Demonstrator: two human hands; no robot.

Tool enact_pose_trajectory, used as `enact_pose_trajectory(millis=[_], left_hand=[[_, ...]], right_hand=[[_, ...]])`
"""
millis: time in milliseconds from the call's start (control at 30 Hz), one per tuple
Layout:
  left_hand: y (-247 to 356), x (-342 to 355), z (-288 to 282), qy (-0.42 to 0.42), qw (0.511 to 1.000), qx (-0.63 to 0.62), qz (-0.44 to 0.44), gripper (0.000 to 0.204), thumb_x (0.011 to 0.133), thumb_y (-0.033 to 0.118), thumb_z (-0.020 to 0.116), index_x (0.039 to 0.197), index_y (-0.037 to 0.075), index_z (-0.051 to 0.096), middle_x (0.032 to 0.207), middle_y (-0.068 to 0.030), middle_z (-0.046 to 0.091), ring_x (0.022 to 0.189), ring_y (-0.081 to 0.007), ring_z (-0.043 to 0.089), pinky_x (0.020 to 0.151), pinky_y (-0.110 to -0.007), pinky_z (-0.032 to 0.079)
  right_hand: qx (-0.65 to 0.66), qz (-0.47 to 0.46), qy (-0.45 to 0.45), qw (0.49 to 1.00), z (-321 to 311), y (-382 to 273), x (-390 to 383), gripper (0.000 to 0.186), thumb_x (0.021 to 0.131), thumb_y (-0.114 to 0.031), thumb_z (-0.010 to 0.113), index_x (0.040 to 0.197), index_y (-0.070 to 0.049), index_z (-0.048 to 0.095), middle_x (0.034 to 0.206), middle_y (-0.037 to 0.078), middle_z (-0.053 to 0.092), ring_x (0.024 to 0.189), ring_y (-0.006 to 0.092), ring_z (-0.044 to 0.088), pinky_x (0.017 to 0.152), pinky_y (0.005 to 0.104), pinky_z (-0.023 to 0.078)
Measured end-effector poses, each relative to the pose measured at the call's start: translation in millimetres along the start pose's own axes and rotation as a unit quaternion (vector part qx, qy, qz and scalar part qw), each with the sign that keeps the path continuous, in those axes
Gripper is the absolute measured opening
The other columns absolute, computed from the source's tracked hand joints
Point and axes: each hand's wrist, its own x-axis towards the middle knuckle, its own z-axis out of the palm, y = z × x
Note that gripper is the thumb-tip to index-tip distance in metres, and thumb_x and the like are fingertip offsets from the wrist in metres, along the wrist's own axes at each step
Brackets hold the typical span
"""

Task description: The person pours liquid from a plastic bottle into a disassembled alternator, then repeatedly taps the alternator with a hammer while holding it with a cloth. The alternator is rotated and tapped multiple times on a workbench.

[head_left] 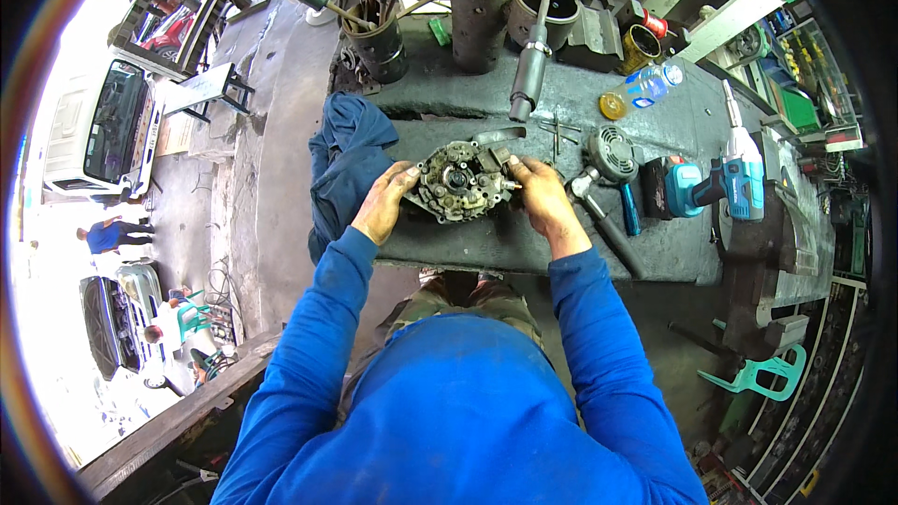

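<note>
1. The round, grey metal machine housing [456, 193] sits between both hands near the table's [426, 248] front edge, slightly wider left to right; whether it is lifted, I cannot tell.
2. The left hand [383, 201] and right hand [546, 198], half-curled, grip opposite rims; neither is nearer.
3. Crumpled navy cloth [351, 164] flanks the left hand; a black-handled metal ratchet [615, 236] lies just right.

The blue-and-white cordless power tool [744, 189] on the counter [678, 251] is bearing small pale lettering on its housing, and a blue label [644, 93] is wrapping around the clear bottle [662, 79], its print appearing too small to read.
</note>
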Motion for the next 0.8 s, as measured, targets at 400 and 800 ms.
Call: enact_pose_trajectory(millis=[400,800], left_hand=[[-50,-10,-17,0.065,0.97,-0.234,-0.004,0.048,0.116,0.039,0.049,0.14,0.002,0.066,0.133,-0.0077,0.071,0.125,-0.0194,0.064,0.112,-0.037,0.048],[-40,-55,-1,0.003,0.98,0.109,0.164,0.054,0.114,0.044,0.051,0.143,-0.001,0.059,0.132,-0.0155,0.067,0.126,-0.0233,0.061,0.114,-0.033,0.043]], right_hand=[[-0.225,-0.194,0.043,0.954,33,-31,-36,0.039,0.11,-0.03,0.064,0.124,0.005,0.072,0.113,0.023,0.078,0.104,0.031,0.074,0.094,0.0423,0.055],[-0.202,-0.199,0.033,0.958,16,-11,-29,0.037,0.11,-0.028,0.064,0.127,0.003,0.073,0.114,0.013,0.079,0.106,0.0201,0.072,0.094,0.0363,0.056]])
